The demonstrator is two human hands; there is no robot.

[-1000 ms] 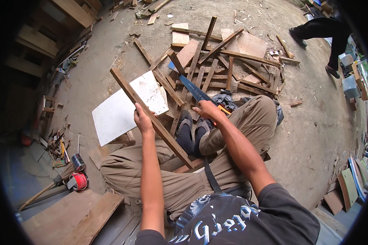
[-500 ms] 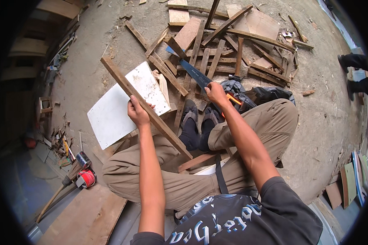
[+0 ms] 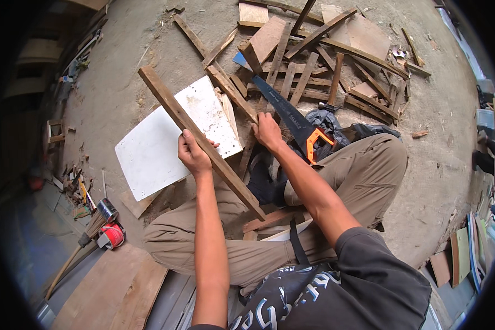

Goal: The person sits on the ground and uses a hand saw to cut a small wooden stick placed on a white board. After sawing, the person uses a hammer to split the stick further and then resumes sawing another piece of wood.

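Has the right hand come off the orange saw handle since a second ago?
Yes. The right hand now lies left of the handsaw, on a thin wooden strip beside the white board; its handle sits free.

Bare dirt floor [image 3: 126,82], daylight, scrap timber pile [image 3: 335,71], perhaps stacked boards [image 3: 38,49] left.

Right hand [image 3: 268,132] off saw handle [image 3: 318,144]

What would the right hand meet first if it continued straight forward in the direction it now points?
The right hand points up-left, toward the long brown wooden slat lying just beyond its fingers. That slat looks first in line, beside the dark-bladed handsaw with an orange handle; depth is uncertain here.
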